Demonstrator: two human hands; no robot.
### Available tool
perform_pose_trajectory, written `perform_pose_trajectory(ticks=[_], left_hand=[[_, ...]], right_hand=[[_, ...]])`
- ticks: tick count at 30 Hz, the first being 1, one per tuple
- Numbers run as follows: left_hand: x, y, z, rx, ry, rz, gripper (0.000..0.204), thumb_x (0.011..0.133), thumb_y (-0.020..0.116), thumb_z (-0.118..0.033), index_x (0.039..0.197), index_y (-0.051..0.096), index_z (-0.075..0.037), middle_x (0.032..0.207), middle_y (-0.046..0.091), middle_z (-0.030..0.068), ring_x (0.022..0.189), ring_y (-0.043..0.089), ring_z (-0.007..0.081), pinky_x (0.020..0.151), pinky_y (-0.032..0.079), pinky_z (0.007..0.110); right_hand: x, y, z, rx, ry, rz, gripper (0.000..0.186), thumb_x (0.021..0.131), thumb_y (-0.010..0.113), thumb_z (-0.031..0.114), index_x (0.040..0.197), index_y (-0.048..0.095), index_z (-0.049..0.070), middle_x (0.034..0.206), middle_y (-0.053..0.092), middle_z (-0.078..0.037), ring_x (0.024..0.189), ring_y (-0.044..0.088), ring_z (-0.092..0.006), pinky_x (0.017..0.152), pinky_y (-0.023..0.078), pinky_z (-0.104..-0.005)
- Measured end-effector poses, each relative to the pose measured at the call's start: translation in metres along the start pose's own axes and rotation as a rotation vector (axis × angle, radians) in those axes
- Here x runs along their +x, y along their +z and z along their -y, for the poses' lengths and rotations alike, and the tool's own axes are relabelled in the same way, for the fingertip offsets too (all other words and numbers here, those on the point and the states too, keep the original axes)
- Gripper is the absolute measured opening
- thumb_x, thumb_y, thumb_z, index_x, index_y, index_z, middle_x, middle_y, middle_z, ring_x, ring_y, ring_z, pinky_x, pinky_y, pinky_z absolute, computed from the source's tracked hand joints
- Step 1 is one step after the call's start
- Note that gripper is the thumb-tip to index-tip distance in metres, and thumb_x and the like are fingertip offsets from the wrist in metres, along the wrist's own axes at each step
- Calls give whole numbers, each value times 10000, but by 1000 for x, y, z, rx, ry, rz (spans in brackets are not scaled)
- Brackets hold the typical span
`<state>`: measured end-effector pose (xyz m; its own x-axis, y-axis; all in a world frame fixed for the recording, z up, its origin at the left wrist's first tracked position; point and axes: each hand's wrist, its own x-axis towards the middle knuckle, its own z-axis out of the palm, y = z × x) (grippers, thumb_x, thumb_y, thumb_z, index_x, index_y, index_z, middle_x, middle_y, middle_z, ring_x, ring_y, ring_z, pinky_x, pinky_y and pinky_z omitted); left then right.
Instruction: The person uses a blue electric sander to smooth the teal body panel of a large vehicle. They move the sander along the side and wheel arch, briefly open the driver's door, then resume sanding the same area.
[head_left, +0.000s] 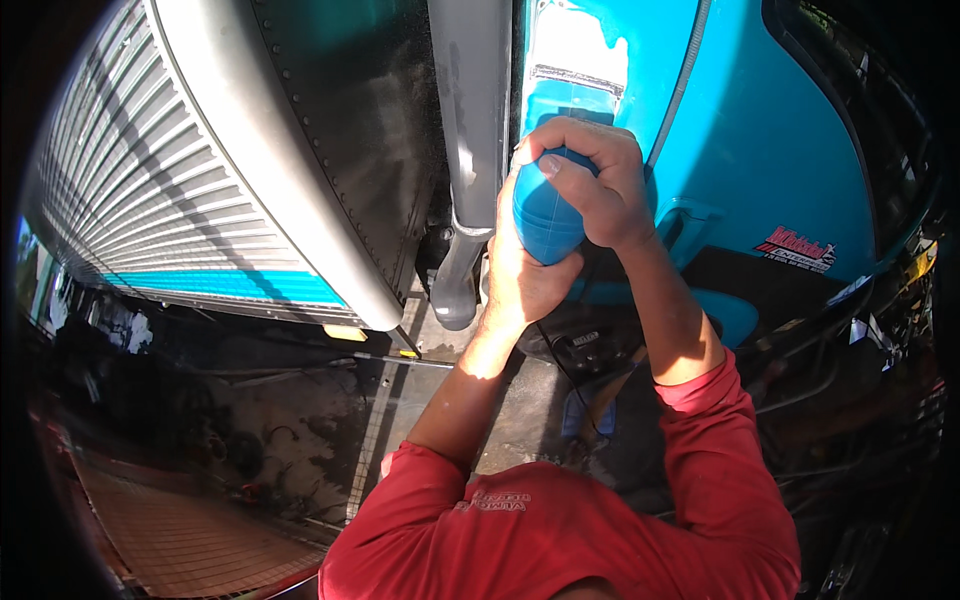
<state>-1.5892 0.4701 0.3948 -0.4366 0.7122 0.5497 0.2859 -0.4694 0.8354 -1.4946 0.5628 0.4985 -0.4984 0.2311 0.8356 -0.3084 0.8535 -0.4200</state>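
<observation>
Both my hands are wrapped round a smooth, rounded blue object (pixel 548 215) with a seam line along it; its kind I cannot make out. My left hand (pixel 520 275) grips it from the left and from below, thumb across its near end. Over its far end and right side curls my right hand (pixel 605 185), the thumb lying on top. The object is held at the turquoise vehicle panel (pixel 800 130), just below a white patch (pixel 580 40) with a rough dark edge. Whether it touches the panel is hidden by my hands. A thin black cord (pixel 562 368) hangs below them.
To the left stands a trailer-like body with ribbed metal siding (pixel 150 170) and a rounded silver corner (pixel 240 130). A vertical grey pipe (pixel 470 110) runs between it and the turquoise panel. Below are a concrete floor (pixel 525 400), dark clutter and a brown grated surface (pixel 190 520).
</observation>
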Motion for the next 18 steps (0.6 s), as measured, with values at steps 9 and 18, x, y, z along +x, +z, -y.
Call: perform_pose_trajectory(ticks=[9, 18], left_hand=[[7, -20, -14, -12, -42, -12, 1060, 683, 734, 18, 1658, 332, -91, 1413, 634, 158, 1308, 633, 292, 1103, 519, 437], [8, -27, -14, -30, 18, 49, 1065, 711, 727, 37, 1684, 332, -141, 1468, 621, 163, 1344, 636, 291, 1116, 517, 427]], right_hand=[[11, 12, -6, -21, -8, 6, 265, 928, 597, 168, 986, 767, -26, 939, 789, -143, 851, 756, -211, 805, 565, -325], [9, 21, -2, -65, -59, -10, 288, 930, 588, 192, 1003, 774, -15, 974, 798, -119, 899, 753, -186, 836, 576, -322]])
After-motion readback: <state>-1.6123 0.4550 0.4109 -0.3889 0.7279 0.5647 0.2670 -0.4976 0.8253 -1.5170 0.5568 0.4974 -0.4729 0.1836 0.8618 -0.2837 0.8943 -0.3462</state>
